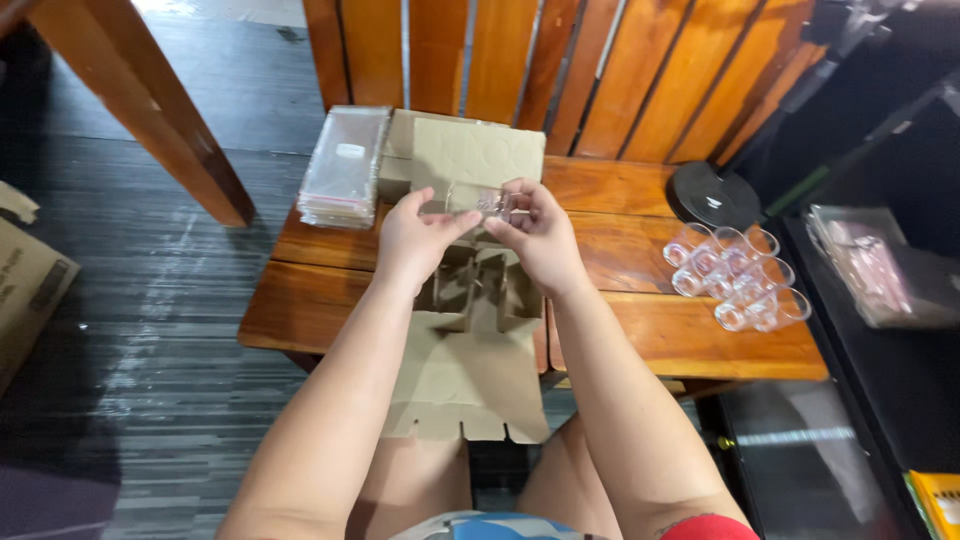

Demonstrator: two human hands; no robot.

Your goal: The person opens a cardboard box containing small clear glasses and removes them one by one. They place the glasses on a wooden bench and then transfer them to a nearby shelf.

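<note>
There is only one view here, from a camera worn on the person's head. It looks steeply down and a little forward over the person's own knees at the low wooden table [640,340], close enough that both forearms run up from the bottom edge to the middle of the picture. The open cardboard box [470,300] sits near the centre. Farther off, the slatted wooden backrest [560,70] fills the top, and dark plank floor [150,300] spreads to the left.
</note>
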